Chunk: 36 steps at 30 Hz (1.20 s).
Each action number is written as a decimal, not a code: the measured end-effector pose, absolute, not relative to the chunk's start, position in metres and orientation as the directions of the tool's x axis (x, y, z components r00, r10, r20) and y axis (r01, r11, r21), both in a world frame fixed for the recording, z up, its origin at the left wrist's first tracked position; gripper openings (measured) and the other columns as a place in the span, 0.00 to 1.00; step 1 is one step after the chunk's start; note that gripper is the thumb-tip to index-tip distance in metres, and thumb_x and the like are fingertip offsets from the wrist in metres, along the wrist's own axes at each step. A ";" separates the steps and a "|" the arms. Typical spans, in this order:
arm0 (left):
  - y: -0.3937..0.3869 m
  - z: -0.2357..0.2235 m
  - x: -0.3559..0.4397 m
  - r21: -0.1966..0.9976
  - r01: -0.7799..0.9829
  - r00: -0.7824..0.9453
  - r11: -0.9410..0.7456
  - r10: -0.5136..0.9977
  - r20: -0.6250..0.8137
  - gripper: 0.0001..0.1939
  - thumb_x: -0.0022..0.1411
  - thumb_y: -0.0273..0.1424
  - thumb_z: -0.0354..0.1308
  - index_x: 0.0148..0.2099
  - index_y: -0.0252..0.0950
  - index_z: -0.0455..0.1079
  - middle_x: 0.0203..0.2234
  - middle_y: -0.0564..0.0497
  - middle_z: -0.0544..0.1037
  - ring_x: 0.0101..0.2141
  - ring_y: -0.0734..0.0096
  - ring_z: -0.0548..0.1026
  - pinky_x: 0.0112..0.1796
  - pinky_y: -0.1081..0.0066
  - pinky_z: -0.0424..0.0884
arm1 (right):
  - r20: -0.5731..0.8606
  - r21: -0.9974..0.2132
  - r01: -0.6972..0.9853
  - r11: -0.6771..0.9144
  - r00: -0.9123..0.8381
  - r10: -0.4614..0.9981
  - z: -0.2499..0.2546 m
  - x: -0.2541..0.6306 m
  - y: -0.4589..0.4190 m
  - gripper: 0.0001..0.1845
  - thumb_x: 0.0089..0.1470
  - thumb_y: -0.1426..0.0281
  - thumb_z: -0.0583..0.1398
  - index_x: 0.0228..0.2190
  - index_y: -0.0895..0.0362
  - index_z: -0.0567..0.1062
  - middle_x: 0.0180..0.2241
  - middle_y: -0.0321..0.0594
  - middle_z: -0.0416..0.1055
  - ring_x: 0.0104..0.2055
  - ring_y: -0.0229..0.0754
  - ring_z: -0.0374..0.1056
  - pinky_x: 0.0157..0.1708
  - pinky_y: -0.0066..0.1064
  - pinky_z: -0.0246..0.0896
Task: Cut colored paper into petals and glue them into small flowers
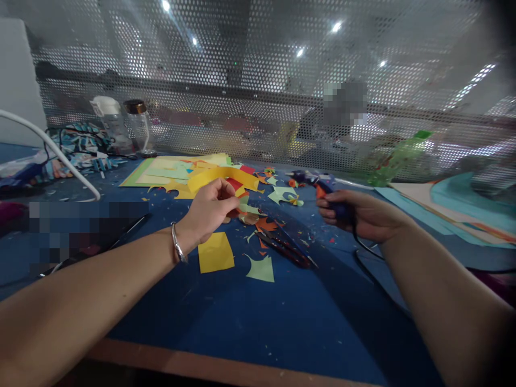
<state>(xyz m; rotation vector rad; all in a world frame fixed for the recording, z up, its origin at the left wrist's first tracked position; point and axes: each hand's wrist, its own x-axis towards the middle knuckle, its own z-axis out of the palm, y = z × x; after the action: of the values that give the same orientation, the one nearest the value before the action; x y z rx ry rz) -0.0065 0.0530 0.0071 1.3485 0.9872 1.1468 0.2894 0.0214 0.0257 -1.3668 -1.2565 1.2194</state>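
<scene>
The left forearm comes in from the lower left and slopes up to the middle of the dark blue worktop point(250, 322), its wrist ringed by a silver metal bracelet point(178, 243). The left hand point(209, 207) is raised over the paper scraps, back of the hand upward, its fingers curled and thumb drawn in close to the index finger; whether anything thin is pinched there cannot be told. Just behind them a bright yellow curved paper strip point(223, 174) arches among the pieces. From the lower right the right forearm angles inward and up, and the right hand point(365, 215) wraps its fingers around the grip of a dark blue glue gun with an orange trigger point(327, 186), which is held right of the scraps with its nozzle toward the left. A black power cord point(360, 244) drops from the base of the grip and curves down past the wrist. The hands stand well apart, and between them, nearer the wearer, lie dark-handled metal scissors or pliers point(284, 247), set slantwise. A yellow square of paper point(216, 252) rests below the left hand, with a pale green paper offcut point(262, 269) just beside it.
</scene>
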 end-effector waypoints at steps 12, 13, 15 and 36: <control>0.052 0.009 -0.001 0.990 -0.125 0.243 0.062 0.970 -0.030 0.14 0.47 0.18 0.63 0.31 0.36 0.61 0.22 0.59 0.68 0.21 0.81 0.71 0.25 0.75 0.69 | -0.061 -0.988 -0.124 -0.091 -0.228 0.972 0.031 0.271 0.012 0.07 0.49 0.69 0.65 0.32 0.56 0.73 0.22 0.33 0.57 0.23 0.35 0.52 0.17 0.26 0.50; 0.053 0.009 -0.002 0.990 -0.125 0.237 0.066 0.971 -0.034 0.14 0.47 0.18 0.62 0.31 0.36 0.61 0.22 0.59 0.68 0.21 0.81 0.71 0.25 0.75 0.68 | -0.049 -0.990 -0.119 -0.080 -0.246 0.968 0.032 0.269 0.011 0.06 0.50 0.69 0.64 0.32 0.56 0.73 0.22 0.33 0.57 0.23 0.35 0.52 0.16 0.26 0.49; 0.054 0.009 -0.002 0.990 -0.125 0.228 0.063 0.973 -0.034 0.14 0.47 0.18 0.62 0.30 0.36 0.60 0.22 0.59 0.68 0.21 0.81 0.71 0.25 0.75 0.68 | -0.030 -0.991 -0.115 -0.064 -0.273 0.961 0.032 0.265 0.009 0.06 0.50 0.69 0.64 0.32 0.56 0.73 0.21 0.34 0.56 0.22 0.35 0.51 0.16 0.26 0.48; 0.058 0.006 -0.004 0.996 -0.083 0.244 0.037 0.970 -0.016 0.13 0.50 0.20 0.62 0.30 0.36 0.59 0.23 0.58 0.69 0.22 0.80 0.71 0.26 0.75 0.67 | 0.184 -0.961 -0.238 0.142 -0.165 0.969 0.043 0.240 -0.004 0.03 0.47 0.69 0.61 0.27 0.54 0.71 0.23 0.34 0.55 0.23 0.36 0.51 0.16 0.28 0.43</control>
<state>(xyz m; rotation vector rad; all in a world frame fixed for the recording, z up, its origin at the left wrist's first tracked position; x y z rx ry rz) -0.0044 0.0579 0.0059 1.2321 0.9781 1.0485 0.2402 -0.0042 0.0428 -0.8271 -1.2438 1.3162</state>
